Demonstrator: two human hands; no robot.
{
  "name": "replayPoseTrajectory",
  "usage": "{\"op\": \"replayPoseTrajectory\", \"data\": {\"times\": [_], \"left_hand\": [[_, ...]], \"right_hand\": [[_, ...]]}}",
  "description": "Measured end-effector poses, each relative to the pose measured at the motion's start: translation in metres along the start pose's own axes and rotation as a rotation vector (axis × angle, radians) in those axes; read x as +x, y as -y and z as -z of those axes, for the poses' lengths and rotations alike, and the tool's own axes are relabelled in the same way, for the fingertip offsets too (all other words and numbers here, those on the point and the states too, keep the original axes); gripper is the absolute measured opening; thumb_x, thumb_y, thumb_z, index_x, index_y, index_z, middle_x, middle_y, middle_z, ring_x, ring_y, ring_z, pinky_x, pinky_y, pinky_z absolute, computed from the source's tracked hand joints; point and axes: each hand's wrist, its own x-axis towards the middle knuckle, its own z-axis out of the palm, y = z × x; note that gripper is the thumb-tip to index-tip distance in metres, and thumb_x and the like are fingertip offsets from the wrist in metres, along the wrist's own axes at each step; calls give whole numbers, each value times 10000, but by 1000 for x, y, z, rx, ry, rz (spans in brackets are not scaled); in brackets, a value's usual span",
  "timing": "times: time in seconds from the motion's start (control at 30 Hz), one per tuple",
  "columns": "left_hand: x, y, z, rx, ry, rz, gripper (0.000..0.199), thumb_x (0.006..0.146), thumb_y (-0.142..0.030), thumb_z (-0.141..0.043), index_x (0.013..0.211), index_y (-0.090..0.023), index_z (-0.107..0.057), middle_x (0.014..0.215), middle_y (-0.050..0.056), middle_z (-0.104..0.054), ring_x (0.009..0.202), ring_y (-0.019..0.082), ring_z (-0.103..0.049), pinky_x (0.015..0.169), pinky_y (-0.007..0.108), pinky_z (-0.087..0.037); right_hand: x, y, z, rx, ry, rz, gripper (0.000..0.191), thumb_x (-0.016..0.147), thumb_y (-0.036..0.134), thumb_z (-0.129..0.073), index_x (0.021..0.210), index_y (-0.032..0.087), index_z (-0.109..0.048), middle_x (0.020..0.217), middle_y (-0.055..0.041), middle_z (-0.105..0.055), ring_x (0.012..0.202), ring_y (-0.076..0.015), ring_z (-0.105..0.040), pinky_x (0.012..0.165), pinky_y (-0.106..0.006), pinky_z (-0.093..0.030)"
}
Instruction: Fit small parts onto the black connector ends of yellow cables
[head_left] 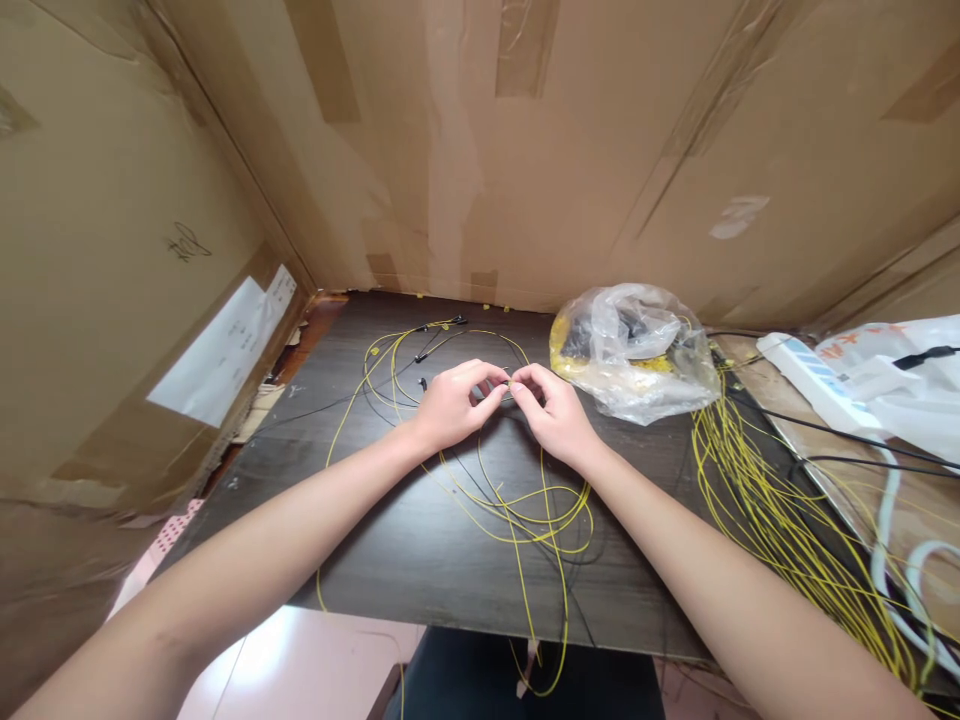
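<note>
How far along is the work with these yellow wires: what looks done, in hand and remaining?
Possibly done: loose yellow loops lie on the table, though nothing confirms they are finished. In hand: the left hand and right hand pinch a thin strand, its details too small to tell. Perhaps remaining: the long yellow bundle beside the plastic bag.

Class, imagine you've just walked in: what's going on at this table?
Someone's left hand and right hand meet over a dark table, fingers pinching what looks like thin yellow cable; the exact spot is too small to make out. Loose yellow loops lie nearer the person. A clear plastic bag sits to the right.
</note>
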Motion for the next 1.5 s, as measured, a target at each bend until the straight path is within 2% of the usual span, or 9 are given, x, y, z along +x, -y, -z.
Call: {"op": "replayPoseTrajectory", "data": {"times": [0.47, 0.67, 0.87, 1.1, 1.33, 1.5], "left_hand": [[0, 0, 0, 15, -1, -25, 115, 976, -207, -606, 1031, -171, -700, 920, 35, -713, 739, 121, -654, 640, 212, -550], [1, -2, 2, 7, -1, -2, 102, 951, -212, -615, 1000, -165, -691, 893, 34, -700, 707, 116, -640, 594, 199, -533], [1, -1, 3, 17, 5, -3, 110, 954, -221, -620, 1009, -167, -698, 916, 40, -709, 724, 118, -638, 590, 191, -531], [2, 0, 4, 21, 9, -19, 132, 982, -246, -606, 1032, -165, -697, 903, 39, -697, 740, 123, -641, 592, 192, -539], [1, 1, 3, 9, 16, -14, 111, 961, -209, -605, 1027, -167, -685, 925, 32, -692, 725, 110, -634, 617, 191, -534], [1, -1, 2, 8, 9, -13, 90, 952, -204, -610, 1006, -164, -670, 889, 24, -684, 670, 104, -619, 610, 202, -533]], "right_hand": [[1, 0, 0, -42, 34, 14, 334, 1024, 389, -434, 779, 208, -569, 740, -28, -614, 714, -186, -567, 700, -326, -411], [1, 5, 0, 38, -18, -28, 160, 949, 361, -550, 937, 207, -594, 861, -32, -643, 726, -172, -576, 693, -310, -456], [1, 5, 0, 24, -7, -24, 114, 924, 317, -550, 878, 213, -558, 821, -20, -612, 721, -167, -554, 693, -308, -450], [1, 5, 0, -18, 22, -28, 203, 990, 354, -484, 860, 214, -553, 806, -20, -622, 744, -176, -564, 687, -301, -419], [1, 4, 1, -89, 52, 3, 370, 1050, 377, -407, 732, 219, -510, 713, -17, -590, 724, -182, -556, 717, -312, -397], [0, 4, 1, -37, 33, -12, 297, 1025, 376, -450, 800, 216, -558, 748, -17, -605, 715, -178, -555, 698, -307, -409]]}}
